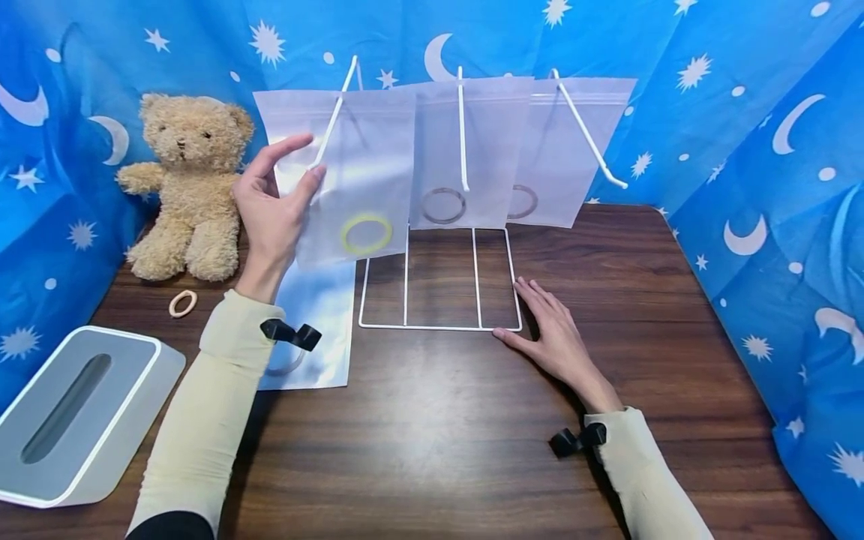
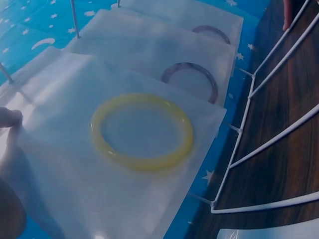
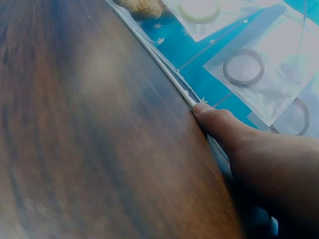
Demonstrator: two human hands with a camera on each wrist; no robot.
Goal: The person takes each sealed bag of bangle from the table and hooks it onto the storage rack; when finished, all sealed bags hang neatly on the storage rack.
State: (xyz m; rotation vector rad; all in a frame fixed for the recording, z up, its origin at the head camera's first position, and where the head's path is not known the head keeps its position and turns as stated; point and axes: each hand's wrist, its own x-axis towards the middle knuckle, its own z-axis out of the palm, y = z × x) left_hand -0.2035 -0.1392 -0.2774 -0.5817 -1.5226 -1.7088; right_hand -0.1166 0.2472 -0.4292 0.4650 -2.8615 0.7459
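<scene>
My left hand (image 1: 273,199) is at the left side of a translucent zip bag (image 1: 374,172), its thumb and index finger spread apart near the tip of the white hook (image 1: 335,112). That bag hangs on the hook and holds a yellow bangle (image 1: 367,235); in the left wrist view the bangle (image 2: 142,132) shows large through the film. My right hand (image 1: 556,337) rests at the right front corner of the white wire rack (image 1: 442,328), fingers straight along its side; its thumb (image 3: 214,117) touches the base wire in the right wrist view.
Two more bags, a middle bag (image 1: 472,135) and a right bag (image 1: 574,150), hang with dark bangles. Another bag (image 1: 331,330) lies on the table (image 1: 439,450) under my left arm. A teddy bear (image 1: 192,180), wooden ring (image 1: 183,304) and tissue box (image 1: 88,420) stand left.
</scene>
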